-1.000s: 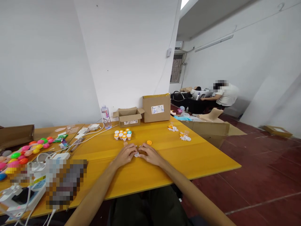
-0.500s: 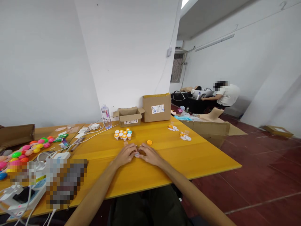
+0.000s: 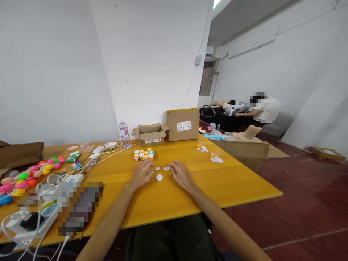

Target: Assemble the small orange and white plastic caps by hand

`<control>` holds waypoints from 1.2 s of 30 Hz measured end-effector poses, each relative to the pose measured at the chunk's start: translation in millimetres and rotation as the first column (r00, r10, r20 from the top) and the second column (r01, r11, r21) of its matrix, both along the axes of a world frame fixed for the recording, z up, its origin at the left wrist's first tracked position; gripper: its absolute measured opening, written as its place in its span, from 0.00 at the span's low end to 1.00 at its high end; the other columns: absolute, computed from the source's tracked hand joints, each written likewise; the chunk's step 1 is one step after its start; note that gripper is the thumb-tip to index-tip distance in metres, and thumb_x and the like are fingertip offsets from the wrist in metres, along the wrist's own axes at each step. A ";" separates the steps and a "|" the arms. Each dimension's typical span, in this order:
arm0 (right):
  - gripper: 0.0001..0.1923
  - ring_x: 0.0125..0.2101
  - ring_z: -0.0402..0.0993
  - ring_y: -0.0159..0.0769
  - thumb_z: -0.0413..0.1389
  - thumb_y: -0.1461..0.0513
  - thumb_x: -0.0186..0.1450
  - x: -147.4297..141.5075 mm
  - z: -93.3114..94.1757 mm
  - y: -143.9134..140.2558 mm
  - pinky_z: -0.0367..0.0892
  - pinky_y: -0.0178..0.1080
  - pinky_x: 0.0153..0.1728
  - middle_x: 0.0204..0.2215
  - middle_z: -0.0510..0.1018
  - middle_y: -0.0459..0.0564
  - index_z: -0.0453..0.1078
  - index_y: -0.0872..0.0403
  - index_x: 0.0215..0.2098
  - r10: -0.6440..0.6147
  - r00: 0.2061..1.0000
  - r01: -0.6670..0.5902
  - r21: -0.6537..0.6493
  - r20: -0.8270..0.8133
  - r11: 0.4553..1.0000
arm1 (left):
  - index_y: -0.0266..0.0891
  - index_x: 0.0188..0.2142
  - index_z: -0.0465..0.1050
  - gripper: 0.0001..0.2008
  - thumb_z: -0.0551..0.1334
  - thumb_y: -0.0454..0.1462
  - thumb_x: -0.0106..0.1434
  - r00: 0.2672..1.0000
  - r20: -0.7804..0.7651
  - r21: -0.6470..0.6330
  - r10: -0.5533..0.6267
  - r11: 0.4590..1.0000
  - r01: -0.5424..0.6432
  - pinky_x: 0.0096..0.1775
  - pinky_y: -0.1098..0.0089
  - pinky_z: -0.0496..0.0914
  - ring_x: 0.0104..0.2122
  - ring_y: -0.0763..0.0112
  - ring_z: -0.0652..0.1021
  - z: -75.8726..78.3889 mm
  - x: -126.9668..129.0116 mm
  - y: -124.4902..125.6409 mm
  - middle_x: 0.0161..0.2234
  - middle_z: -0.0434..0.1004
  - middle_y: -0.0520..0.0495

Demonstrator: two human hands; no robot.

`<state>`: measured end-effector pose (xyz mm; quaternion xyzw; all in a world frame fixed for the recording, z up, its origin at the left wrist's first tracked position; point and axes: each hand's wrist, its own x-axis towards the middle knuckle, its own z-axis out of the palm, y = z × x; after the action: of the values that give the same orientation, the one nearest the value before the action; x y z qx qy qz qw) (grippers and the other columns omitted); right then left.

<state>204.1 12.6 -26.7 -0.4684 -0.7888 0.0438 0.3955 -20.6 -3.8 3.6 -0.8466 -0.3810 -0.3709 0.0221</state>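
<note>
Hands rest flat, fingers loosely spread and holding nothing: your left hand (image 3: 141,174) and right hand (image 3: 181,174) flank a white cap (image 3: 159,177), leaving it exposed on the yellow table (image 3: 231,185).

- We see a round white plastic disc (image 3: 159,177) on the yellow-orange wooden table (image 3: 231,185).
- Two small white pieces with dark speckles (image 3: 157,168) lie just beyond it.
- The little white pots (image 3: 144,155) wear orange caps, a few teal.
- Our plastic eggs (image 3: 32,172) run pink, green, orange and yellow.
- Plain brown cardboard boxes (image 3: 183,124) carry white labels.
</note>
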 end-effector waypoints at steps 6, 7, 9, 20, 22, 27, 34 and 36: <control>0.11 0.37 0.71 0.38 0.50 0.67 0.67 8.5 -3.9 7.4 0.67 0.37 0.38 0.33 0.74 0.50 0.73 0.51 0.34 -0.062 0.997 0.061 0.036 0.045 0.998 | 0.42 0.37 0.68 0.10 0.53 0.29 0.60 0.995 -0.031 0.071 0.100 0.993 -0.097 0.47 0.61 0.65 0.42 0.61 0.72 2.5 -9.0 3.5 0.38 0.73 0.45; 0.11 0.36 0.71 0.37 0.50 0.67 0.67 8.4 -4.6 7.9 0.67 0.37 0.37 0.33 0.74 0.50 0.73 0.51 0.34 -0.058 0.997 0.056 0.040 0.051 0.998 | 0.42 0.37 0.68 0.10 0.53 0.29 0.60 0.993 -0.037 0.071 0.113 0.991 -0.110 0.47 0.60 0.65 0.43 0.61 0.71 2.7 -9.5 3.4 0.38 0.73 0.45; 0.10 0.36 0.71 0.37 0.50 0.66 0.67 7.6 -5.8 8.6 0.67 0.37 0.37 0.33 0.73 0.50 0.73 0.50 0.34 -0.045 0.997 0.042 0.049 0.061 0.998 | 0.42 0.37 0.68 0.09 0.53 0.29 0.59 0.990 -0.051 0.061 0.134 0.990 -0.131 0.47 0.60 0.64 0.43 0.60 0.71 3.0 -9.9 3.1 0.38 0.73 0.45; 0.12 0.43 0.67 0.41 0.50 0.64 0.68 3.0 0.3 -0.4 0.65 0.43 0.44 0.41 0.72 0.53 0.75 0.48 0.43 0.064 0.973 -0.089 0.105 0.220 0.990 | 0.44 0.37 0.73 0.09 0.57 0.32 0.59 0.975 -0.184 -0.013 0.124 0.992 -0.129 0.54 0.52 0.59 0.53 0.55 0.65 -5.0 -11.2 4.1 0.51 0.71 0.44; 0.12 0.45 0.66 0.41 0.51 0.63 0.68 1.8 2.4 -3.1 0.64 0.43 0.44 0.43 0.71 0.53 0.75 0.47 0.44 0.061 0.963 -0.085 0.082 0.262 0.993 | 0.44 0.36 0.74 0.08 0.57 0.34 0.60 0.971 -0.206 -0.026 0.123 0.991 -0.131 0.55 0.50 0.57 0.55 0.53 0.64 -6.6 -10.8 4.4 0.53 0.70 0.44; 0.13 0.48 0.64 0.42 0.50 0.63 0.69 -0.3 3.6 -4.8 0.62 0.43 0.45 0.47 0.70 0.54 0.75 0.46 0.46 0.043 0.946 -0.060 0.042 0.320 0.997 | 0.43 0.33 0.76 0.09 0.56 0.35 0.62 0.965 -0.236 -0.053 0.114 0.990 -0.130 0.55 0.47 0.57 0.57 0.51 0.62 -8.7 -9.5 5.1 0.54 0.68 0.44; 0.12 0.48 0.64 0.42 0.51 0.64 0.68 -1.7 4.0 -4.7 0.62 0.42 0.45 0.47 0.70 0.54 0.74 0.47 0.44 0.033 0.949 -0.053 0.055 0.314 0.997 | 0.42 0.33 0.75 0.08 0.57 0.33 0.61 0.975 -0.207 -0.088 0.084 0.991 -0.104 0.55 0.47 0.58 0.56 0.53 0.63 -10.0 -8.9 6.7 0.54 0.68 0.43; 0.12 0.48 0.65 0.43 0.51 0.65 0.68 -1.9 3.7 -4.7 0.63 0.43 0.44 0.47 0.71 0.54 0.74 0.47 0.44 0.043 0.951 -0.066 0.065 0.307 0.996 | 0.41 0.32 0.74 0.07 0.57 0.32 0.61 0.977 -0.198 -0.090 0.074 0.992 -0.093 0.54 0.47 0.59 0.56 0.53 0.63 -10.4 -8.7 7.1 0.53 0.68 0.43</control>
<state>202.3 7.9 -23.0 -0.4326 -0.8541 -0.0475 0.2848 -29.3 3.2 -6.8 -0.8621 -0.4300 -0.2660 0.0331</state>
